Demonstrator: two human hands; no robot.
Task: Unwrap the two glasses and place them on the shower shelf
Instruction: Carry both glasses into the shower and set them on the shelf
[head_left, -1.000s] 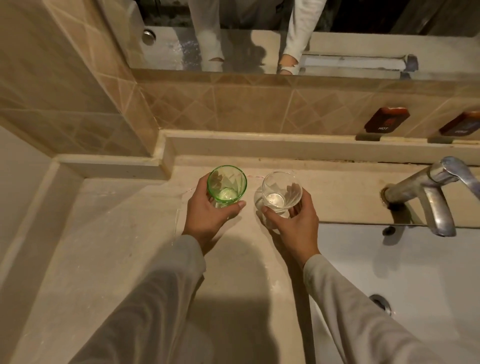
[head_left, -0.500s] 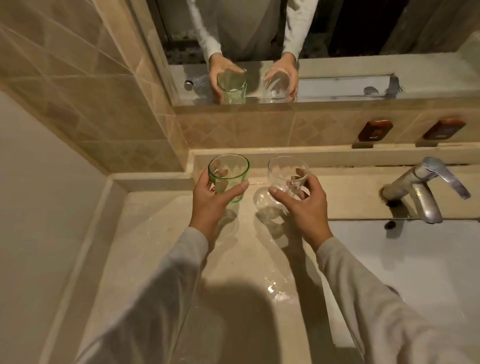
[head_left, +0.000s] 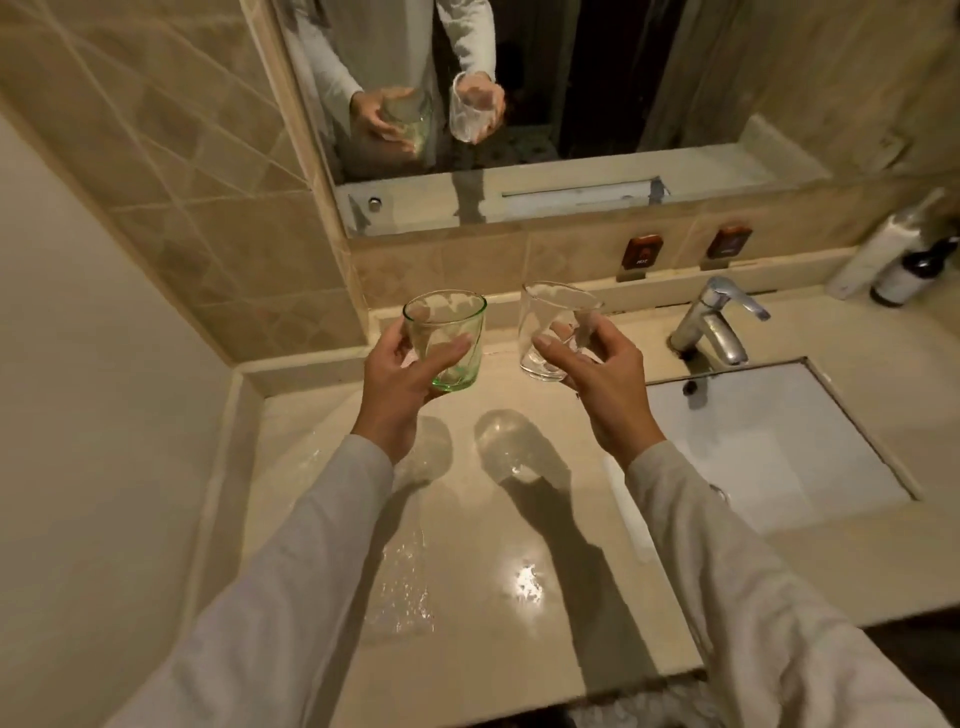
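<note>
Your left hand (head_left: 397, 387) grasps the green glass (head_left: 447, 340) around its lower wall, thumb across the near side and fingers behind; the glass is upright and held clear above the countertop (head_left: 493, 597). Your right hand (head_left: 602, 382) grasps the clear glass (head_left: 553, 330) low on its body, thumb on the near side, fingers wrapped on the right; this glass tilts slightly, rim leaning right. Both glasses are bare, side by side but apart, over the far left part of the counter. Their shadows fall on the counter below them. The faucet (head_left: 719, 322) stands to the right, above the sink (head_left: 779, 447). Two bottles (head_left: 893, 260) lean at the far right corner. The mirror (head_left: 519, 93) on the far wall reflects both hands and glasses. Wet patches show on the near counter surface.
</note>
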